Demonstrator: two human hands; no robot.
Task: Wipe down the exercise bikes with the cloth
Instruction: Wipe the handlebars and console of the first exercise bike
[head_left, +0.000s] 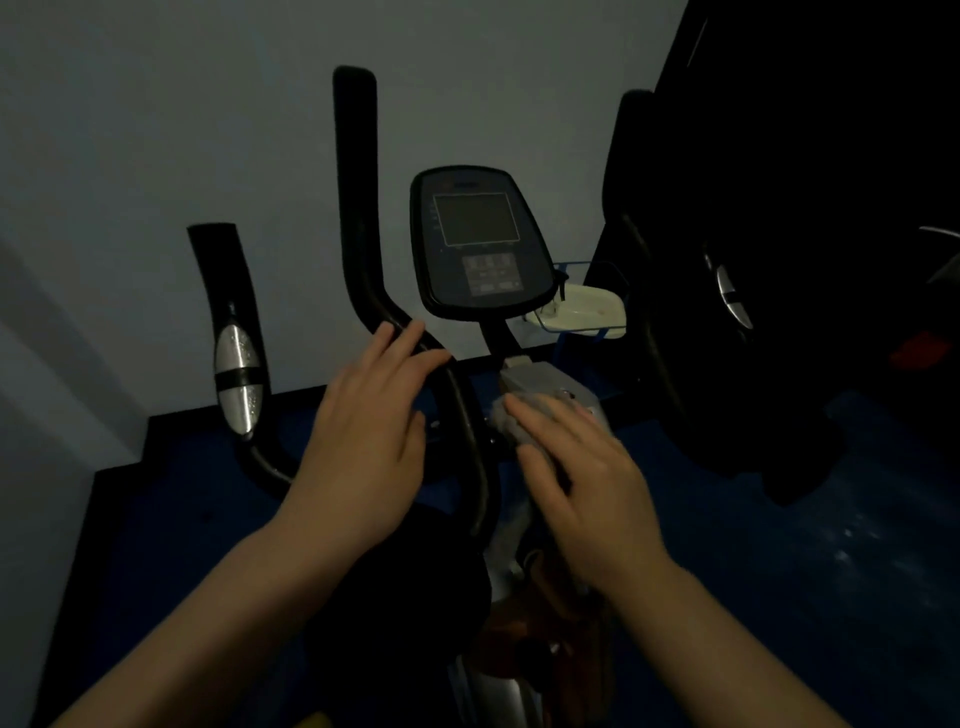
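Dim gym corner, seen from above the bike (498, 467). Left hand (363, 436) laid flat against the black handlebar (467, 426), fingers (410, 343) straight, gripping nothing. Right hand (587, 478) pressed on a grey cloth (511, 423), fingers straight and flat over it, not curled round. Cloth bunched on the silver frame just below the console post, partly hidden under the hand. Dark console (480, 241) upright above both hands, screen blank. Second handlebar arm with a silver grip sensor (238, 379) at left. Pale wall (156, 130) behind, blue floor (779, 545) below.
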